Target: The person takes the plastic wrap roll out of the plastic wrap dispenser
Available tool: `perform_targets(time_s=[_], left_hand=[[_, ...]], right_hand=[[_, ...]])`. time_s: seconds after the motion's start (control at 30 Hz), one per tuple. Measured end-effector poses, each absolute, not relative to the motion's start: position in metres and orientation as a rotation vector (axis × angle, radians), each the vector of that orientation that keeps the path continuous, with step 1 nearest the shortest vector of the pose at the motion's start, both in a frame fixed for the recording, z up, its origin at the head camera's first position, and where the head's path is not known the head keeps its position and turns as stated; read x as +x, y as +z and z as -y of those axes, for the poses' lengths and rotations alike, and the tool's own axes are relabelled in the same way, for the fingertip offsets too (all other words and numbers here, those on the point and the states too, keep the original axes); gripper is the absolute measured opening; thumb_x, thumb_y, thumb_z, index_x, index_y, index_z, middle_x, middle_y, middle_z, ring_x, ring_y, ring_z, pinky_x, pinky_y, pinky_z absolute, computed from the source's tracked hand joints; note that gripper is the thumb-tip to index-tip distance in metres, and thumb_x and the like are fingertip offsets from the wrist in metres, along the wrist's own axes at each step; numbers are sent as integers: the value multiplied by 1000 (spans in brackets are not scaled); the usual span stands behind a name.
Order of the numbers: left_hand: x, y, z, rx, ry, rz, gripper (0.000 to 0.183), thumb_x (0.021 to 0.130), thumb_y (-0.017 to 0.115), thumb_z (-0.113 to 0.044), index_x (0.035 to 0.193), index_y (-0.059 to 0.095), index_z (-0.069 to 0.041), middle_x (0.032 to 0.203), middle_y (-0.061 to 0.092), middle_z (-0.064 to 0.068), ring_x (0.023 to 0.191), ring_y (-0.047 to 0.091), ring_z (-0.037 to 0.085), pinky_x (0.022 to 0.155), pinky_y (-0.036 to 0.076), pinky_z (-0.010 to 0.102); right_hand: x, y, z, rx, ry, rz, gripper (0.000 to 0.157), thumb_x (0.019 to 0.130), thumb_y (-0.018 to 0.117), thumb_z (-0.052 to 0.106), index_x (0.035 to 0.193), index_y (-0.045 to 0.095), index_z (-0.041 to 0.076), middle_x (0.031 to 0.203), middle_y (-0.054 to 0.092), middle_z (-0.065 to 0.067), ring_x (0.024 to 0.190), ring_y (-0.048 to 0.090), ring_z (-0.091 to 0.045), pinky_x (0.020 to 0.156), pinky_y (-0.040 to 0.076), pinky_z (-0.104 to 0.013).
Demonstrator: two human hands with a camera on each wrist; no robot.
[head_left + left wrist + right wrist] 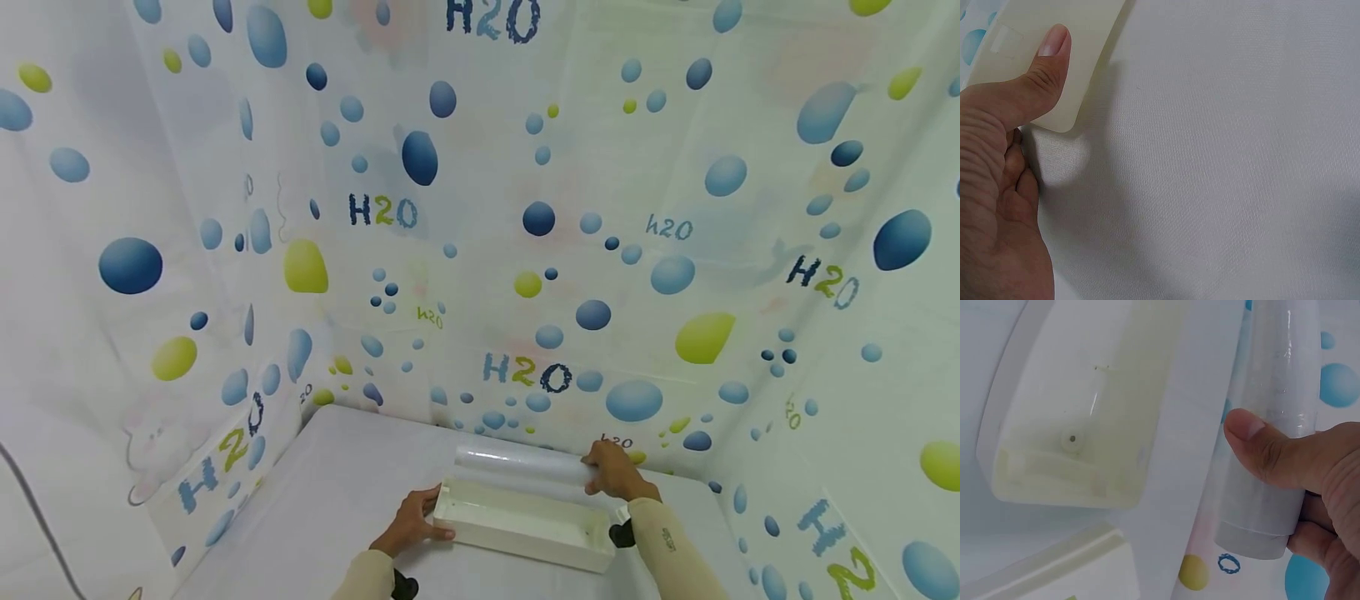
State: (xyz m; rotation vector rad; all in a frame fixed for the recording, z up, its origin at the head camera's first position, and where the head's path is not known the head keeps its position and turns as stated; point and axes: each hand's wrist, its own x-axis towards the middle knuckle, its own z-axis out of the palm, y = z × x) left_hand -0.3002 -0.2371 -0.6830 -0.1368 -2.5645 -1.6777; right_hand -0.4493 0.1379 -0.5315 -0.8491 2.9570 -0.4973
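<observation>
A long cream plastic box [517,537] with an open top lies on the white table in the head view. My left hand [410,521] grips its left end, the thumb [1054,47] pressed flat on the box wall in the left wrist view. Behind the box lies a roll of clear plastic film [517,461], parallel to it. My right hand [618,472] holds the roll near its right end. In the right wrist view, the thumb crosses the film roll [1260,506] and the other fingers are partly hidden behind it. The box interior [1085,394] shows a small round fitting.
A second cream plastic piece [1079,569] lies close to the box's right end, mostly out of frame. A white curtain [480,317] printed with blue and green drops stands behind the table [360,450] and along both sides. A dark cord [37,517] hangs at far left.
</observation>
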Motion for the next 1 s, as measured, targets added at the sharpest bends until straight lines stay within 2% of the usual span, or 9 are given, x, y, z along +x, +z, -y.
perform_targets(time_s=[0.17, 0.37, 0.47, 0.53, 0.6, 0.7, 0.77, 0.83, 1.0], left_hand=[[-301, -683, 237, -123, -1698, 2549, 100, 77, 101, -11, 154, 45, 18, 158, 51, 36, 144, 56, 57, 121, 44, 67], [-298, -691, 235, -183, -1603, 2552, 98, 77, 101, -14, 150, 47, 20, 152, 56, 36, 138, 63, 53, 116, 55, 57], [-296, -692, 236, -202, -1629, 2539, 98, 76, 101, -11, 151, 46, 21, 152, 56, 37, 138, 62, 55, 117, 54, 58], [-298, -696, 238, -198, -1654, 2530, 100, 76, 102, -15, 152, 47, 19, 153, 56, 35, 139, 61, 54, 118, 56, 45], [-297, -693, 239, -200, -1696, 2519, 100, 76, 101, -14, 153, 45, 19, 154, 55, 36, 140, 59, 56, 120, 54, 50], [-300, -695, 241, -217, -1655, 2529, 101, 78, 101, -21, 153, 46, 19, 154, 57, 35, 139, 61, 53, 118, 56, 44], [-301, -693, 240, -213, -1644, 2535, 101, 79, 101, -21, 153, 46, 19, 154, 56, 35, 140, 61, 53, 119, 53, 57], [-303, -694, 241, -198, -1640, 2536, 102, 78, 101, -25, 153, 47, 18, 155, 56, 34, 141, 61, 53, 119, 52, 55], [-305, -693, 242, -200, -1671, 2540, 102, 77, 102, -23, 152, 46, 20, 155, 52, 38, 140, 58, 58, 118, 48, 64]], right_hand=[[-452, -538, -137, -854, -522, -2945, 49, 71, 100, 1, 115, 81, -8, 99, 75, -8, 90, 62, -21, 91, 58, -46], [-456, -545, -137, -899, -512, -2957, 48, 71, 100, 1, 115, 82, -7, 96, 73, -6, 86, 58, -18, 86, 55, -42], [-457, -547, -138, -907, -519, -2957, 46, 71, 100, 0, 112, 82, -8, 93, 71, -5, 84, 56, -17, 83, 54, -41], [-457, -547, -138, -897, -537, -2958, 45, 71, 99, -1, 112, 82, -8, 93, 71, -6, 84, 57, -18, 84, 54, -42], [-458, -548, -138, -901, -540, -2962, 45, 71, 99, -2, 112, 82, -8, 92, 71, -6, 84, 57, -18, 84, 54, -42], [-460, -549, -137, -901, -551, -2965, 47, 70, 99, -2, 113, 82, -8, 94, 71, -7, 86, 58, -19, 86, 55, -43], [-461, -550, -137, -904, -560, -2965, 48, 70, 99, -1, 114, 81, -9, 95, 71, -8, 86, 59, -20, 86, 55, -44], [-461, -551, -136, -889, -581, -2968, 49, 70, 99, 0, 115, 81, -9, 98, 72, -8, 88, 61, -21, 88, 57, -46], [-459, -551, -135, -850, -619, -2954, 49, 71, 99, -1, 116, 80, -10, 101, 74, -11, 90, 65, -23, 90, 60, -48]])
